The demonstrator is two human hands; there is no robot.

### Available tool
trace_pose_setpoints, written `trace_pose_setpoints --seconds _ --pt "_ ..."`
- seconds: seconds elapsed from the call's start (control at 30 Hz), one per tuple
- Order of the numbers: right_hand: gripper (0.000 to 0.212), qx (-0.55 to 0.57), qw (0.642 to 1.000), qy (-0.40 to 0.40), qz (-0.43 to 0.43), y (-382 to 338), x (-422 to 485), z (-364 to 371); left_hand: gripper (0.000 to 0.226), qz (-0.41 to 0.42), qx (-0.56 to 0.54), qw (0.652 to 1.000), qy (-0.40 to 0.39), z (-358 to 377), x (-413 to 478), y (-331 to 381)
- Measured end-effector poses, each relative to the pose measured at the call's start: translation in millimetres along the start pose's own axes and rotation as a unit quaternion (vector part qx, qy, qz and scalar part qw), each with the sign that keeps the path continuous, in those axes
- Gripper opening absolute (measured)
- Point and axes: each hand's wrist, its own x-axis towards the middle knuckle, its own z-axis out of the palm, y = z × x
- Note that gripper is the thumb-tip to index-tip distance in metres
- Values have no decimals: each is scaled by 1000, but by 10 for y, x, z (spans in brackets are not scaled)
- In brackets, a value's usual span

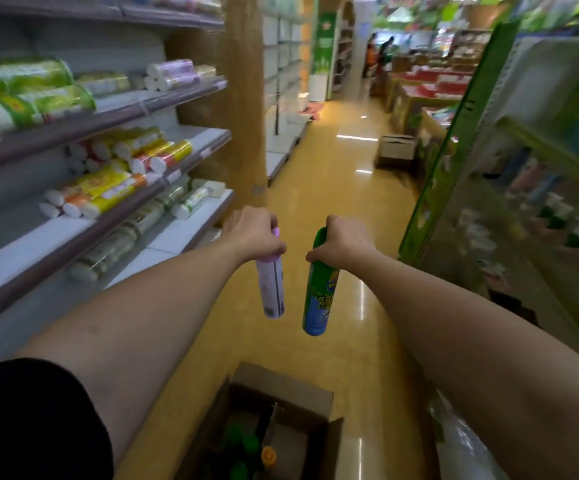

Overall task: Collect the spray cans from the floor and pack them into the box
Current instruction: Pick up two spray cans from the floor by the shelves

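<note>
Two spray cans are in hand, both at mid-frame above the floor. The purple can [271,289] hangs cap-up from the left hand [253,233], whose fingers are curled round its top end. The green can [319,299] hangs the same way from the right hand [345,242], which grips its cap and shoulder. The two cans are near each other but apart.

The box [281,386] sits open at bottom centre, below the cans in the frame. Inside it stand cans seen only by their caps: three green caps [250,443] and one orange cap [268,455], beside an upright divider [274,424]. The right compartment looks vacant; its floor is dim.

Risks, as judged:
- Each can is held at the top only, so a loose cap or a slack grip could let it drop.
- Lowering both at once could knock the cans together or catch one on the divider or a flap.
- A can set on the standing caps would not seat.

Count: two hands, two held cans, four caps in the box, none seen lying on the floor [333,209]. A second box [395,150] stands upper right in the aisle. Shelves [115,220] of rolls fill the left.
</note>
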Motion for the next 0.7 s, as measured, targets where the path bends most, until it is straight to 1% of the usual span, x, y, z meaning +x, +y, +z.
trace_pose_setpoints --seconds 0.13,0.23,0.3,0.37,0.47,0.53,0.6,0.7 --pt "57 -32 996 -71 -49 160 191 399 33 -53 3 997 -51 391 33 -37" --pt "56 -28 990 -122 -64 295 281 787 36 -64 12 993 -101 802 17 -162" --pt "53 -21 986 -152 -66 393 311 1111 32 -71 24 987 -143 1121 -20 -262" --pt "51 -21 981 -181 -63 477 323 1458 28 -85 27 979 -186 1485 -79 -384" --pt "51 -34 973 -223 -48 587 308 1964 31 -99 18 965 -243 2035 -236 -607" --pt "51 -34 966 -253 -30 661 282 2264 29 -107 7 955 -275 2363 -373 -781" --pt "50 -37 963 -267 -9 755 245 2545 26 -116 -8 944 -308 2652 -506 -953" --pt "45 -53 960 -274 7 915 162 2948 30 -131 -29 931 -340 3031 -683 -1163"
